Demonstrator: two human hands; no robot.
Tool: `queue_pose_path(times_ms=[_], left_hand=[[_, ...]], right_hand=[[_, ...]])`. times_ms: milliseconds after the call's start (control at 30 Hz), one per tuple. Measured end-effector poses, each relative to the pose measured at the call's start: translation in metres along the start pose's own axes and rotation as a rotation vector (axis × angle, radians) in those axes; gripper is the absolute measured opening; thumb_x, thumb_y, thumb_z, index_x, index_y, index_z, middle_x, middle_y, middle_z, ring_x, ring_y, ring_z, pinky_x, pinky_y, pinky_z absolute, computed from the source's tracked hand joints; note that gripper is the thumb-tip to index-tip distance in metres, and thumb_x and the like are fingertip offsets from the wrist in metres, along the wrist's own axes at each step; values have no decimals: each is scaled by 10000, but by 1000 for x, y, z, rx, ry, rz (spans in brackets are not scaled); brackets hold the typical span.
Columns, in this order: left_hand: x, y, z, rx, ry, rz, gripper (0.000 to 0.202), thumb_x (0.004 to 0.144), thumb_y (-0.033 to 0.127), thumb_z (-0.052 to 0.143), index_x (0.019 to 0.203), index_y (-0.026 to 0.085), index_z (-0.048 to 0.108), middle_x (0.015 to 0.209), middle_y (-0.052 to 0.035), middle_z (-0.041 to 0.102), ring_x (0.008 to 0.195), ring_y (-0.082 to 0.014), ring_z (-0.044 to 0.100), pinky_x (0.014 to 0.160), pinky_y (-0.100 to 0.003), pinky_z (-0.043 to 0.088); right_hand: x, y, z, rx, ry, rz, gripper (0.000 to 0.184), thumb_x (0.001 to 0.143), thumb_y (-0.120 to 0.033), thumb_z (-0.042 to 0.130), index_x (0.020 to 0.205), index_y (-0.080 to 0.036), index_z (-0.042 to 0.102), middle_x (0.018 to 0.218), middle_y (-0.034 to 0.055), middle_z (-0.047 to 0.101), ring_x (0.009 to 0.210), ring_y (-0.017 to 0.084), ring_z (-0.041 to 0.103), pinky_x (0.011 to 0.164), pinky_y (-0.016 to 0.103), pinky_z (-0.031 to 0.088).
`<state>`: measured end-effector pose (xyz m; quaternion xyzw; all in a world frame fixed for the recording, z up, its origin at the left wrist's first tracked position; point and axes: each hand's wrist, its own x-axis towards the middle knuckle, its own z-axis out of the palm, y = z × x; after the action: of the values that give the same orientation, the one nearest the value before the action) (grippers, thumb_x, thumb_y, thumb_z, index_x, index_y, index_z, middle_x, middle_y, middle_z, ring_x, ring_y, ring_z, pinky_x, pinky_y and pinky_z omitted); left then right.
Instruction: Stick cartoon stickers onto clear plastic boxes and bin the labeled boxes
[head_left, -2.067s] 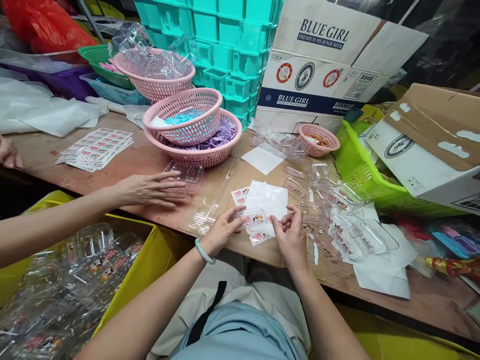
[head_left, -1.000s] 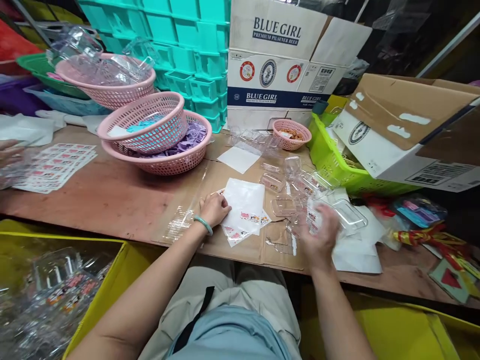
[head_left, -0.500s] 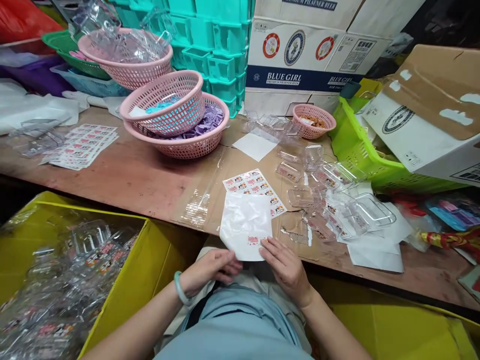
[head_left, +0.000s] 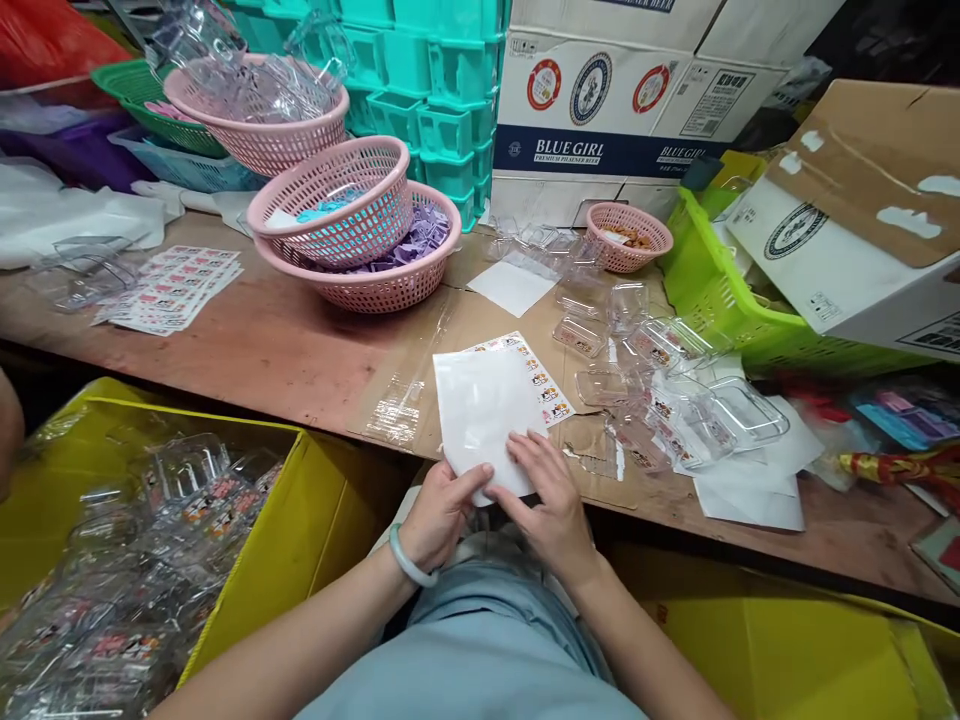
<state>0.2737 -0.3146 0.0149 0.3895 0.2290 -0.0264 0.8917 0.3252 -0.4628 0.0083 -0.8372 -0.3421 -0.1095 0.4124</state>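
My left hand (head_left: 444,508), with a pale bangle on its wrist, pinches the lower left of a white sticker sheet (head_left: 476,400), thumb on top and fingers beneath. My right hand (head_left: 551,495) is at the sheet's lower right, its fingers over the face and its thumb close to the left thumb. No print shows on the visible part of this sheet; my hands cover its lower edge. Under it lies a printed sticker sheet (head_left: 551,390) with cartoon figures. Clear plastic boxes (head_left: 600,387), some bearing stickers, are to the right.
A yellow bin (head_left: 300,500) at left holds many clear boxes. Pink baskets (head_left: 375,290) stand at the back left, a small pink basket (head_left: 628,258) and a green crate (head_left: 720,290) at the back right. Part of another person's hand (head_left: 9,430) shows at the left edge.
The red-printed sticker that showed at the sheet's lower right is out of sight. My left hand has moved onto the sheet, and my right hand has shifted up and left across it.
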Motion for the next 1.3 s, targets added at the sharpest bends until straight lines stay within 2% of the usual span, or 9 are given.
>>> queue_pose_path(times_ms=[100, 267, 533, 600, 700, 833, 1067, 1200, 1300], left_hand=[[10, 3, 4, 2, -5, -2, 436, 669, 300, 806, 1060, 134, 705, 1066, -97, 729, 1054, -232, 649, 953, -323, 485], [23, 4, 4, 107, -55, 56, 393, 717, 346, 771, 1049, 148, 703, 1057, -79, 729, 993, -204, 659, 902, -298, 497], [32, -1, 2, 232, -145, 110, 388, 762, 344, 727, 1080, 123, 699, 1090, -95, 723, 1059, -260, 645, 994, -374, 463], [32, -2, 3, 207, -155, 124, 374, 766, 323, 720, 1085, 129, 701, 1131, -95, 711, 1095, -262, 631, 1023, -379, 446], [33, 0, 7, 186, -158, 144, 358, 764, 312, 715, 1076, 136, 709, 1145, -92, 705, 1112, -263, 622, 1028, -376, 441], [35, 1, 12, 160, -172, 132, 372, 749, 308, 727, 1079, 135, 712, 1122, -98, 714, 1086, -264, 636, 1018, -376, 446], [37, 1, 13, 168, -186, 118, 411, 736, 309, 730, 1107, 134, 701, 1155, -109, 700, 1124, -284, 618, 1032, -403, 441], [36, 5, 16, 212, -178, 153, 398, 719, 308, 735, 1076, 135, 710, 1145, -99, 704, 1135, -281, 607, 1045, -392, 426], [37, 6, 18, 248, -190, 154, 386, 715, 311, 734, 1054, 126, 715, 1095, -97, 720, 1081, -274, 630, 1036, -388, 425]], right_hand=[[5, 6, 15, 51, 55, 28, 353, 870, -251, 638, 1224, -255, 629, 1185, 73, 684, 1149, 256, 612, 1024, 487, 475], [7, 14, 16, 127, 85, 53, 320, 897, -186, 568, 1189, -268, 668, 1146, 48, 707, 1092, 225, 654, 1067, 464, 439], [15, 21, 13, 576, 173, 654, 316, 890, -409, 579, 1026, -177, 745, 1040, 92, 741, 983, 261, 698, 887, 433, 567], [16, 23, 9, 529, 164, 594, 312, 866, -418, 611, 1024, -185, 744, 1071, 90, 733, 1031, 267, 680, 937, 453, 540], [15, 22, 7, 304, 124, 328, 279, 820, -367, 681, 1060, -233, 730, 1158, 70, 702, 1163, 272, 612, 1078, 501, 419], [12, 21, 11, 101, 178, 150, 245, 894, -270, 578, 1101, -266, 709, 1112, 53, 720, 1114, 250, 645, 1100, 519, 376], [19, 34, 9, 160, 264, 306, 201, 907, -318, 557, 940, -219, 729, 960, 57, 755, 924, 221, 704, 1076, 489, 403], [19, 34, 3, 98, 110, 155, 199, 849, -313, 652, 1031, -262, 714, 1099, 49, 725, 1080, 238, 655, 1119, 518, 333], [15, 31, 7, 75, 170, 120, 175, 870, -248, 615, 1000, -272, 729, 1031, 35, 745, 1020, 223, 682, 1125, 523, 318]])
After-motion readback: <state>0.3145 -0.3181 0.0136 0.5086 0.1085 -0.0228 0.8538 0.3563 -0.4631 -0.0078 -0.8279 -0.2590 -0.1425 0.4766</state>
